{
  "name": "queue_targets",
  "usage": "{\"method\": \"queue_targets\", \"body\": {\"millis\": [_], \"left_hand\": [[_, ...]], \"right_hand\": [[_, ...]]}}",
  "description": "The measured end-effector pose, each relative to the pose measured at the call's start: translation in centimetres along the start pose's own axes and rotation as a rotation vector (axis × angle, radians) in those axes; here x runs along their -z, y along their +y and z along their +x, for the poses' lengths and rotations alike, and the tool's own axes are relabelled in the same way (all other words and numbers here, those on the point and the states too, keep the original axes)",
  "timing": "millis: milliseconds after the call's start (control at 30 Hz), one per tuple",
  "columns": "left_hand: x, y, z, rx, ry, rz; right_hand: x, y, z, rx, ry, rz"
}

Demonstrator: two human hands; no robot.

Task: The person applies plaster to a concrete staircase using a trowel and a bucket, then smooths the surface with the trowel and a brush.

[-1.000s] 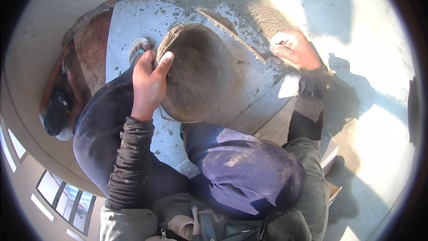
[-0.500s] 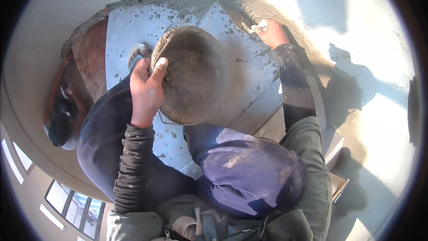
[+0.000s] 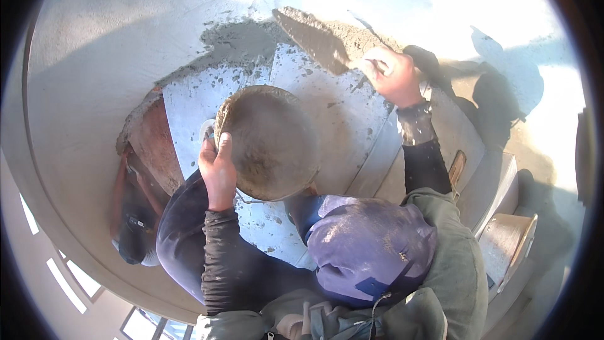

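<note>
My left hand (image 3: 217,167) grips the near-left rim of a mortar-caked bucket (image 3: 270,145) with grey mortar inside. Up and right of it, my right hand (image 3: 393,75) holds a trowel (image 3: 311,38), its blade coated in mortar and lying over a band of wet mortar (image 3: 229,47) along the curved edge where the pale wall meets speckled white slabs (image 3: 189,94). My bent knees are on either side below the bucket, and part of my sandalled foot shows behind my left hand.
A co-worker (image 3: 135,226) crouches low at the left beside a rough reddish patch (image 3: 151,141). The curved pale wall (image 3: 82,88) wraps round. At the right are a wooden piece (image 3: 456,170) and a second container (image 3: 503,245); windows show at lower left.
The view has shifted, so the bucket and co-worker appear lower. My right hand has moved the trowel against the mortar band, with its blade's face now showing. My left hand still grips the bucket.
</note>
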State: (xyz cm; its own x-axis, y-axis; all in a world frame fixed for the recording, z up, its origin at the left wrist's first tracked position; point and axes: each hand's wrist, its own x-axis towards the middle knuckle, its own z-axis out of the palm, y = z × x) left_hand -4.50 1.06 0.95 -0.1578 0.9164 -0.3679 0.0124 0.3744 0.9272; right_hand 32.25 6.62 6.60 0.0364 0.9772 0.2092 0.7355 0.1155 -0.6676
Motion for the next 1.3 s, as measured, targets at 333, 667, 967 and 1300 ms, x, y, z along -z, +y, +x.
{"method": "queue_targets", "body": {"millis": [333,667,967,1300], "left_hand": [[0.8,-0.6,-0.3,0.006,0.061,-0.022],[1.1,-0.5,-0.8,-0.025,0.050,-0.017],[-0.7,-2.3,-0.9,0.041,0.000,-0.237],[-1.1,-0.2,-3.2,0.227,-0.140,-0.390]], "right_hand": [[2.4,0.1,-4.0,-0.448,-0.976,0.241],[-0.4,-6.4,-5.4,-0.213,-0.721,-0.302],[-11.2,-8.4,-14.4,0.071,-0.637,-0.071],[-8.2,-11.9,-14.7,0.077,-0.833,-0.022]]}}
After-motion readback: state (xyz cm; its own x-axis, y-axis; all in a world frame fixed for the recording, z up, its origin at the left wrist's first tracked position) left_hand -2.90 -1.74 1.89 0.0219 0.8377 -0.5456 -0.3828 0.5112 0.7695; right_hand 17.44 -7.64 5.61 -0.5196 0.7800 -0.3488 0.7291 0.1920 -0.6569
